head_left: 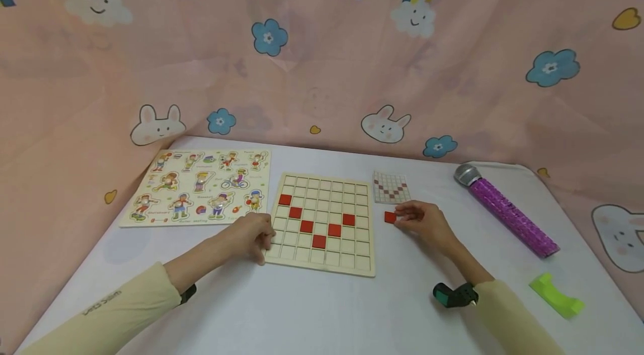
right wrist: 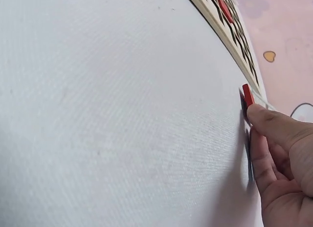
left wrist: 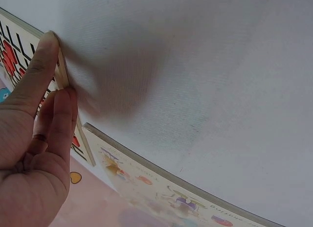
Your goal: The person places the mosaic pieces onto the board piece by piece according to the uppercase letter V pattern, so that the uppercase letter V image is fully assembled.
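A wooden grid board (head_left: 297,254) lies flat in the middle of the table, with several red square tiles (head_left: 319,241) in its cells forming a V. My left hand (head_left: 251,232) grips the board's left edge; in the left wrist view its thumb and fingertips (left wrist: 47,41) meet at that edge. Just right of the board, my right hand (head_left: 425,223) pinches one red square tile (head_left: 389,217) between thumb and fingers, low over the white tabletop. The same tile (right wrist: 248,94) juts past the thumb in the right wrist view. Behind it lies a small pattern card (head_left: 392,187) printed with a red V.
A wooden picture puzzle (head_left: 188,218) of children playing sports lies left of the board. Toward the right are a purple glittery microphone (head_left: 508,212) and a bright green curved piece (head_left: 555,296). A pink patterned curtain (head_left: 312,75) hangs behind the white table (head_left: 302,316).
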`<move>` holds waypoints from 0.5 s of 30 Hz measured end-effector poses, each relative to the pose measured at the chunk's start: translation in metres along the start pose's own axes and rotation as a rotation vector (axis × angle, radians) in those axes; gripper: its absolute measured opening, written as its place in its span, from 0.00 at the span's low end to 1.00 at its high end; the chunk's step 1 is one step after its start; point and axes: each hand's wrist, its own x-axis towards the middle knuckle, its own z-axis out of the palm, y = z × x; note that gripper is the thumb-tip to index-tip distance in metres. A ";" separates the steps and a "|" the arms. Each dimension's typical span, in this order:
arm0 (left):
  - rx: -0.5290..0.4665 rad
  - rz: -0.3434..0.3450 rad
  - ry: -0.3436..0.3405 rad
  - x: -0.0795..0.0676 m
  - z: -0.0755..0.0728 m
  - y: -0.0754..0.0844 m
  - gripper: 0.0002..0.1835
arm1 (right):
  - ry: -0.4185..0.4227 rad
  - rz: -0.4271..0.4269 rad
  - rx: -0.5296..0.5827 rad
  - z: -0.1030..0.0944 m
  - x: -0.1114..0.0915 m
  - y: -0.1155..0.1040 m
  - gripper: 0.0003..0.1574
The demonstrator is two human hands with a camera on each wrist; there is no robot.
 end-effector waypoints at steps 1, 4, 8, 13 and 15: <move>0.008 0.007 0.001 0.000 0.000 0.000 0.16 | -0.003 0.010 0.011 -0.002 0.000 0.001 0.21; 0.011 0.022 0.006 0.000 -0.001 0.001 0.16 | -0.012 0.029 0.055 -0.005 0.000 0.004 0.23; 0.012 0.030 0.012 -0.001 -0.002 0.001 0.16 | -0.026 0.032 0.102 -0.007 0.000 0.005 0.24; 0.009 0.013 0.005 -0.001 -0.002 0.002 0.16 | -0.038 0.037 0.128 -0.007 0.000 0.004 0.25; 0.008 0.010 0.003 -0.001 -0.001 0.002 0.16 | -0.038 0.033 0.134 -0.007 0.000 0.002 0.26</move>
